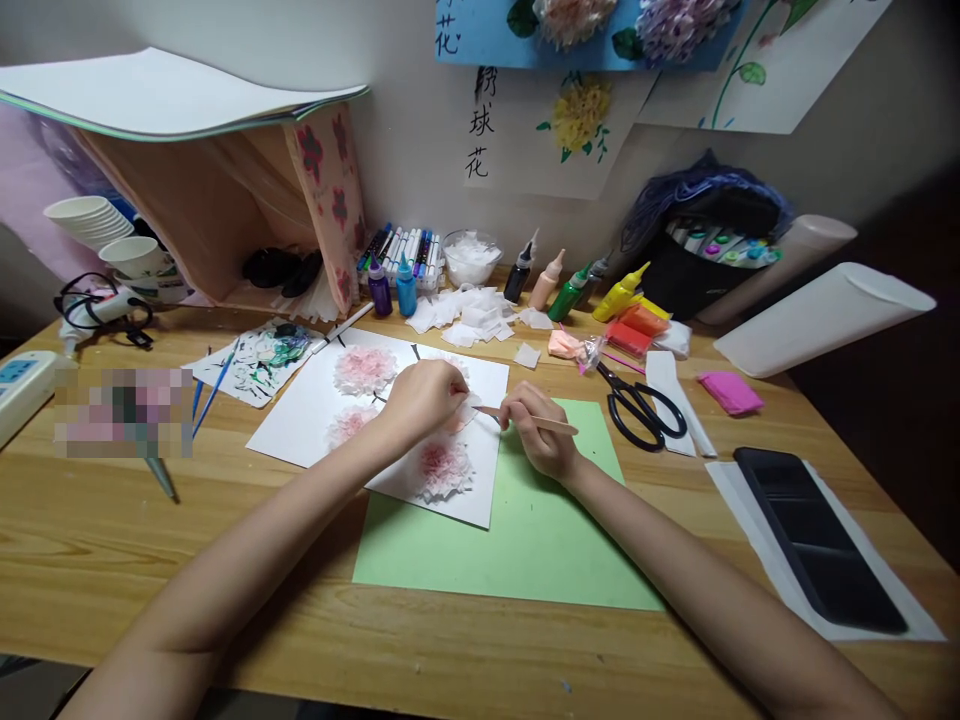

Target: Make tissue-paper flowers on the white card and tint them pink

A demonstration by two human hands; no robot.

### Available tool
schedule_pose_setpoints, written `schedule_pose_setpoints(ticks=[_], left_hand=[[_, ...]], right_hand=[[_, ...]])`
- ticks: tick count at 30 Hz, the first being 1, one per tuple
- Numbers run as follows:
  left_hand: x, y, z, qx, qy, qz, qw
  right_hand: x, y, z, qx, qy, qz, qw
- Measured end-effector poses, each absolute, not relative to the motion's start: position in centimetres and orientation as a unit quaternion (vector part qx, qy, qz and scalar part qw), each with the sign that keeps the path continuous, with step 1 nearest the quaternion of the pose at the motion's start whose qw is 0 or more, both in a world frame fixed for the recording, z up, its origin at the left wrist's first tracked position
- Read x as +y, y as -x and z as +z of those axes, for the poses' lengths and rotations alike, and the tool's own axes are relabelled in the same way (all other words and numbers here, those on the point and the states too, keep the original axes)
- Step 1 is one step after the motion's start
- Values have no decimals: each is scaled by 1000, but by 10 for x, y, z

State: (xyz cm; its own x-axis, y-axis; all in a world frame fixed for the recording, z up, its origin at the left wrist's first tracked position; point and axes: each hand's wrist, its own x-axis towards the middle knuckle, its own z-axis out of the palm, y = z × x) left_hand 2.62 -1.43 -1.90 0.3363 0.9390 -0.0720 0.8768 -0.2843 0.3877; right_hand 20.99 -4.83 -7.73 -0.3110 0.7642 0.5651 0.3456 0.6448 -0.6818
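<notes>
My left hand [427, 398] is closed in a pinch over the white sheet [296, 425], with a small piece of thin white paper [470, 402] at its fingertips. To its right, my right hand [541, 432] grips a flat wooden stick [556, 426], whose left end points at that paper. Several pink and white ruffled paper flowers sit on the sheet; one flower [442, 468] lies just below my left hand, another flower [365, 370] at upper left. My left hand partly hides the flowers behind it. A green sheet [510, 560] lies under the white one.
Black-handled scissors [645, 405] lie right of my right hand. Behind the sheet are a pile of white paper pieces [472, 315] and several paint bottles, including a green bottle [568, 295]. A paint-smeared paper [259, 360] lies left, a black case [817, 540] right.
</notes>
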Motion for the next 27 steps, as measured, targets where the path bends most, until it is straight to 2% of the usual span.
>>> schedule_pose_setpoints(ticks=[10, 14, 22, 27], left_hand=[[-14, -23, -14, 560, -793, 84, 225], [-12, -13, -4, 580, -788, 69, 194], [-18, -2, 13, 613, -761, -147, 156], [-19, -8, 9, 608, -764, -160, 145]], right_hand=[[-44, -205, -75, -792, 393, 260, 388], [-44, -205, -75, -791, 388, 271, 388], [-43, -206, -76, -781, 394, 285, 391], [-42, -207, -78, -791, 379, 288, 384]])
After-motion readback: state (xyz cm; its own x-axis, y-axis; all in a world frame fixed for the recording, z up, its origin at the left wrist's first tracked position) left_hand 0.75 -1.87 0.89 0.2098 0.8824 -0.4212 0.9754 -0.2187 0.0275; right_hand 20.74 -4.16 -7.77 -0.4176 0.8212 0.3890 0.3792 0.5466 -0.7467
